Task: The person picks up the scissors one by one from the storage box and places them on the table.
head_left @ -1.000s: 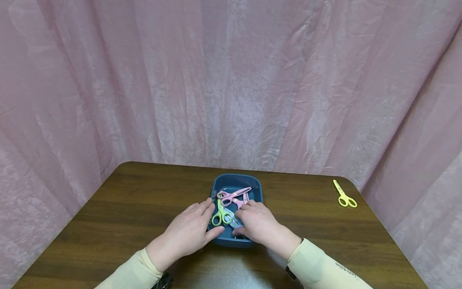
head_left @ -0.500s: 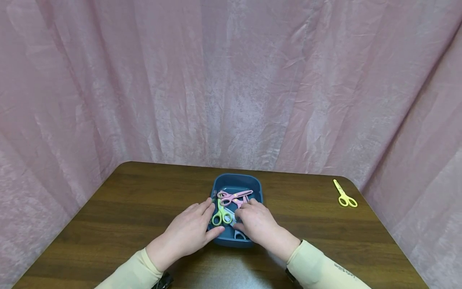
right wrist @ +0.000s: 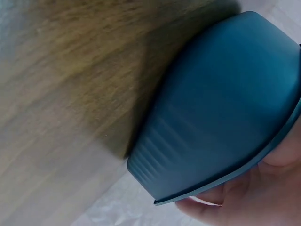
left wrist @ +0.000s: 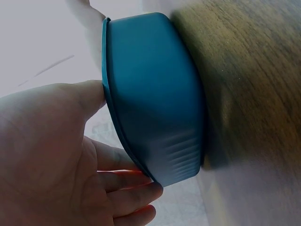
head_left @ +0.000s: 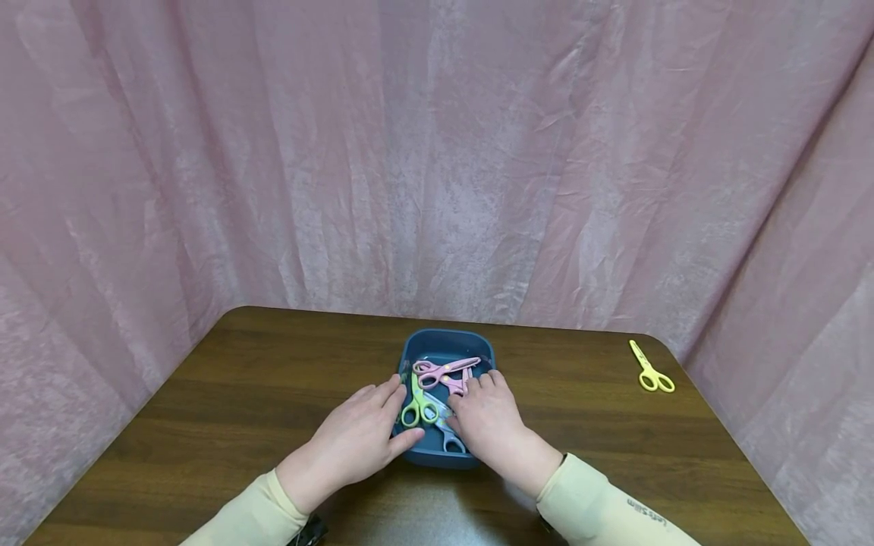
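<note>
A blue plastic box [head_left: 447,336] on the wooden table holds several scissors. My left hand [head_left: 358,432] lies along its left side, fingers on the rim and thumb reaching over the near left corner. Beside that thumb are green scissors [head_left: 415,393]. My right hand [head_left: 490,421] is over the right rim, with its thumb near blue scissors [head_left: 452,440] and its fingers near the pink scissors [head_left: 447,369]. More pink scissors [head_left: 456,384] lie partly under the first. The right fingertips are partly hidden. The left wrist view shows the outer wall of the box [left wrist: 150,84].
Yellow scissors [head_left: 650,370] lie alone near the far right corner of the wooden table [head_left: 287,356]. A pink curtain [head_left: 437,167] hangs behind the table and along its right side.
The blue scissors' handle, hidden at first, has come into view at the near end of the box. My right hand has shifted slightly; the upper pink scissors moved a little right. My left hand stays put.
</note>
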The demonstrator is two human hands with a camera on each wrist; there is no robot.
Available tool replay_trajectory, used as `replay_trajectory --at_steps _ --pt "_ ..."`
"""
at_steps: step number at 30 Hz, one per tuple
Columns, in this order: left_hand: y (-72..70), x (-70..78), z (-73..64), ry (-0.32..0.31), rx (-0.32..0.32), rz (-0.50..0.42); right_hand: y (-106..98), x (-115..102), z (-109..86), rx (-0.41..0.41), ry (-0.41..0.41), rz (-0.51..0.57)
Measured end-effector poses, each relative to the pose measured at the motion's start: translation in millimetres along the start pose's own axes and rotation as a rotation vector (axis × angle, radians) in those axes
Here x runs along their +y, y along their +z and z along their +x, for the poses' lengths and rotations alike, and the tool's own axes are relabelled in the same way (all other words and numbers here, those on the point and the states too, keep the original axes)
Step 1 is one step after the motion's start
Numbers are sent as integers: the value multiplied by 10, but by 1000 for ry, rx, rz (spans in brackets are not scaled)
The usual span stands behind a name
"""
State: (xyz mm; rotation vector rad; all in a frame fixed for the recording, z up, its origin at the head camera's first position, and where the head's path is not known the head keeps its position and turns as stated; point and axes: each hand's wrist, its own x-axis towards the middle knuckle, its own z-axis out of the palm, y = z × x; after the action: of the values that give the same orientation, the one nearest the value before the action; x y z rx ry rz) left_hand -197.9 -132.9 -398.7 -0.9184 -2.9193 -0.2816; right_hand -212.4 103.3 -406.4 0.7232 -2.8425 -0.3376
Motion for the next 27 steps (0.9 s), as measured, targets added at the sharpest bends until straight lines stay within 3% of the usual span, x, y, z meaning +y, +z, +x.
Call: replay_trajectory --at_steps 5,11,27 --pt "5 4 6 0 2 10 -7 -19 27 -69 33 -4" --pt "13 -4 5 4 6 15 -14 -15 51 -128 33 72" --pt "14 5 -10 6 14 12 1 28 60 -92 13 184"
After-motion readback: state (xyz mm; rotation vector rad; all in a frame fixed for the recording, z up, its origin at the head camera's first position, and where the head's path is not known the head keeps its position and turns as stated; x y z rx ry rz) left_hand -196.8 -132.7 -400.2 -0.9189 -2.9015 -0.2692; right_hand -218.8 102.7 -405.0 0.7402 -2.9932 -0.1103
